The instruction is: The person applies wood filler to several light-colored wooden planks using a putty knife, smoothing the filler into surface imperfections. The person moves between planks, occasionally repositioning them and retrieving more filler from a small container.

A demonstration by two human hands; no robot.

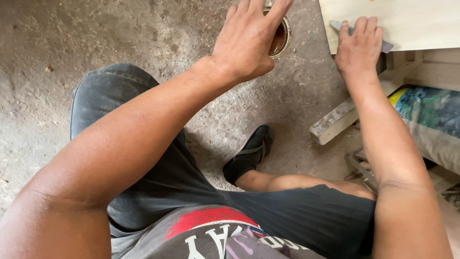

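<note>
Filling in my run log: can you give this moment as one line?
left hand: over open tin, grip unclear | right hand: pressing flat scraper on pale wood board | seated on concrete floor

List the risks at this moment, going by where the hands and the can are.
1. The left hand covers the open can of brown liquid on the floor; a knock might tip it.
2. The right hand presses a scraper on the pale board; a slip could gouge the wood.

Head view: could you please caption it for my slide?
Seated person's left hand over an open tin, right hand pressing a scraper against a pale wooden panel.
</note>
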